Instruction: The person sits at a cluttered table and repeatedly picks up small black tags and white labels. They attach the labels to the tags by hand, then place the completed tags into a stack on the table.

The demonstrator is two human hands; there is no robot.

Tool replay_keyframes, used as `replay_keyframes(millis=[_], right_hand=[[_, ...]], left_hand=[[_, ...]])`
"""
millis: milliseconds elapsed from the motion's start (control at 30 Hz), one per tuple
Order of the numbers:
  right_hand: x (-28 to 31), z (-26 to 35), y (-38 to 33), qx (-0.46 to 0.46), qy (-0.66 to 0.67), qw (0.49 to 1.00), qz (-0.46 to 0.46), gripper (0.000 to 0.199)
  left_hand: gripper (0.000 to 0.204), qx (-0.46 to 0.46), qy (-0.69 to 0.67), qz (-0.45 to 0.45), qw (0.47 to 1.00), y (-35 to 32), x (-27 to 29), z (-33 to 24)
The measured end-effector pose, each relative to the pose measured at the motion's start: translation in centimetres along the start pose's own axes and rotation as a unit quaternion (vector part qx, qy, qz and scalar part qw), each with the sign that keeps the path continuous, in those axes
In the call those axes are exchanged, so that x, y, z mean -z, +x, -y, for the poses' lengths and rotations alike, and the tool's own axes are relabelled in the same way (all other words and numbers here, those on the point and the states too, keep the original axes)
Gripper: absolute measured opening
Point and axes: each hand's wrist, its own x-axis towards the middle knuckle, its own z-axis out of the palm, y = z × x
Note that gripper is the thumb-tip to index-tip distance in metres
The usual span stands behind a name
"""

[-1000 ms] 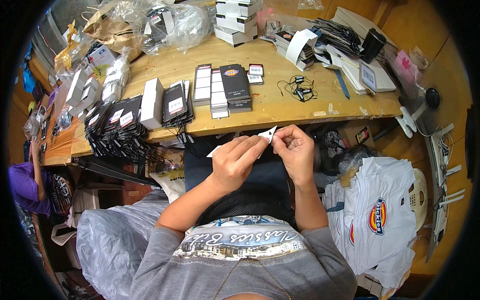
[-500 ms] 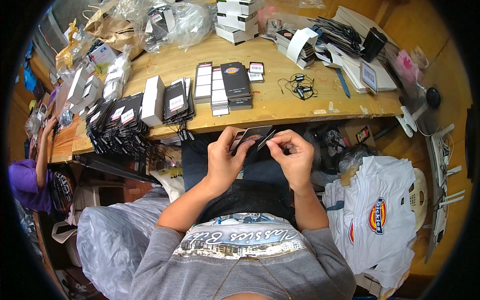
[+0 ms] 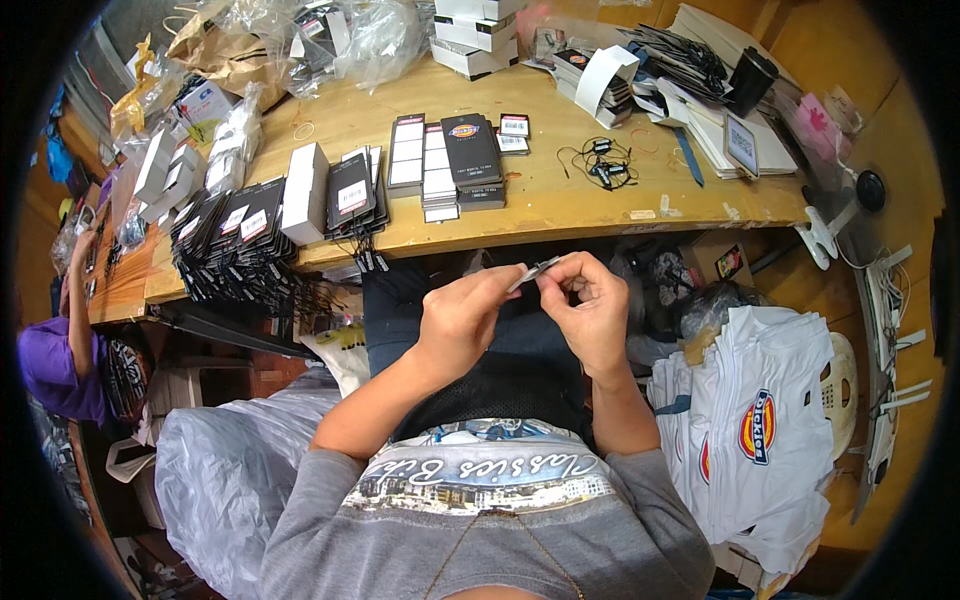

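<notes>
Over my lap, just off the table's front edge, my left hand (image 3: 460,318) and my right hand (image 3: 585,305) meet at a few black hang tags (image 3: 535,273). The tags are tilted nearly edge-on, so their faces hardly show. My left fingers are closed along one side of them; my right thumb and fingertips pinch the other end. On the table in front lie a stack of black hang tags with a logo (image 3: 470,150), strips of white labels (image 3: 440,180) and small barcode tags (image 3: 514,126). A tangle of black tag strings (image 3: 605,163) lies to the right.
Many strung tags (image 3: 240,235) hang over the table edge at left, beside a white box (image 3: 305,195). White boxes (image 3: 473,40) are stacked at the back. Folded white shirts (image 3: 745,420) are piled at right, a grey plastic bag (image 3: 230,480) at left. A person in purple (image 3: 62,370) sits far left.
The tags between my hands have turned from showing their faces to nearly edge-on. My left hand has rolled over and closed, and my two hands have come closer together.
</notes>
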Motion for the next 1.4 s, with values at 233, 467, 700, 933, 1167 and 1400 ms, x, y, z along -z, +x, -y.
replay_keyframes(millis=[233,467,700,933,1167,1400], right_hand=[[-0.4,-1.2,0.1,0.064,-0.05,0.997,-0.019,0.01],[-1.1,0.5,-0.2,0.117,-0.087,0.989,0.023,0.011],[-1.4,0.3,-0.5,0.106,-0.081,0.991,0.014,0.012],[-1.8,-0.4,-0.6,0.11,-0.068,0.992,0.001,0.012],[-2.2,0.0,-0.3,0.131,-0.097,0.985,0.053,0.011],[-2.0,-0.4,-0.8,0.071,-0.046,0.99,0.113,0.01]], left_hand=[[0.026,0.038,-0.016,0.044,0.998,0.5,0.7,0.4],[0.01,0.237,-0.248,-0.099,0.934,0.1,0.4,0.2],[0.008,0.2,-0.304,-0.049,0.93,-0.5,0.7,0.4],[0.01,0.19,-0.276,-0.01,0.942,-0.9,1.2,0.8],[0.01,0.273,-0.388,0.029,0.88,-0.6,2.1,2.0],[0.016,0.309,-0.489,0.106,0.809,-0.7,2.5,3.4]])
